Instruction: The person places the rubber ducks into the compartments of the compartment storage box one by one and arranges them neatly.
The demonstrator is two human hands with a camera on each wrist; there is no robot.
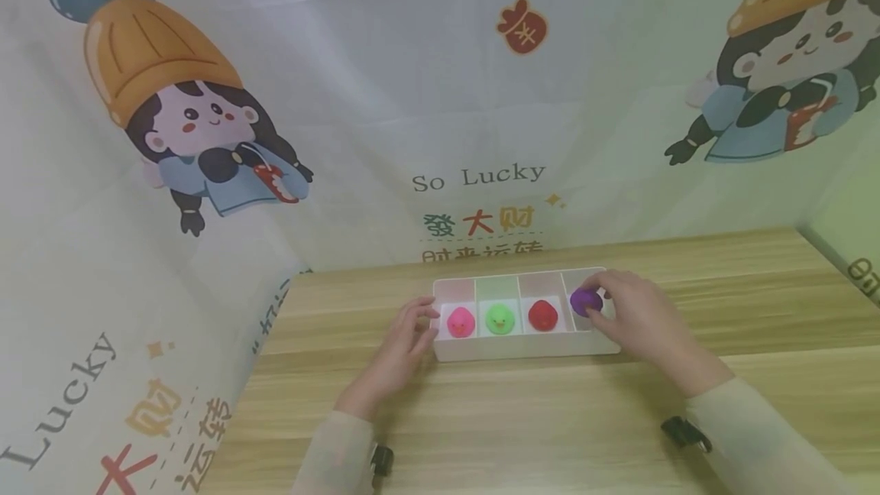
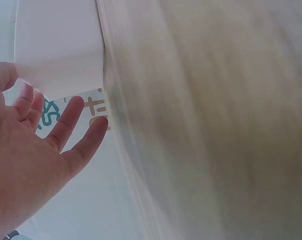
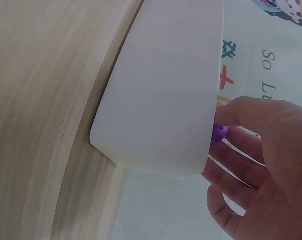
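Note:
A white four-compartment box [image 1: 525, 345] stands on the table with a small toy in each section. From left to right sit a pink toy duck [image 1: 461, 322], a green toy duck [image 1: 499, 319] and a red rounded toy [image 1: 543, 315]. My right hand [image 1: 635, 312] pinches a purple toy duck [image 1: 586, 302] in the rightmost compartment. In the right wrist view only a bit of the purple duck [image 3: 220, 132], with an eye, shows past the box wall. My left hand [image 1: 404, 342] is at the box's left end, fingers loosely spread, the tips at its edge.
The light wood table [image 1: 495, 426] extends on all sides of the box. Behind it hangs a pale printed cloth [image 1: 385, 113] with cartoon figures and lettering, which also covers the left side.

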